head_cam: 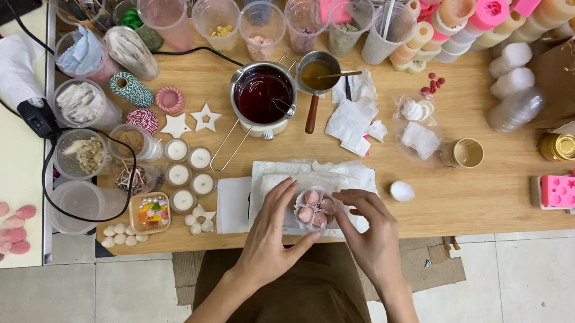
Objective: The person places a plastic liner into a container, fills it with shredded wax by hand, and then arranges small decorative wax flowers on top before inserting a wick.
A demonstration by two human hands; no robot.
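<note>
A small round candle with pink shell-like pieces on top (312, 208) sits on a white sheet (315, 176) at the front of the wooden table (487, 201). My left hand (271, 236) cups its left side, fingers against it. My right hand (370, 230) reaches in from the right, fingertips touching the pink pieces on top. Both hands hold the candle between them.
A metal pot of dark red wax (263, 97) and a small pot of yellow liquid (316, 74) stand behind. Several small white candles (188, 167), a white egg shape (402, 191), a gold tin (467, 153), plastic cups (260, 27) and a pink mould (560, 191) surround the hands.
</note>
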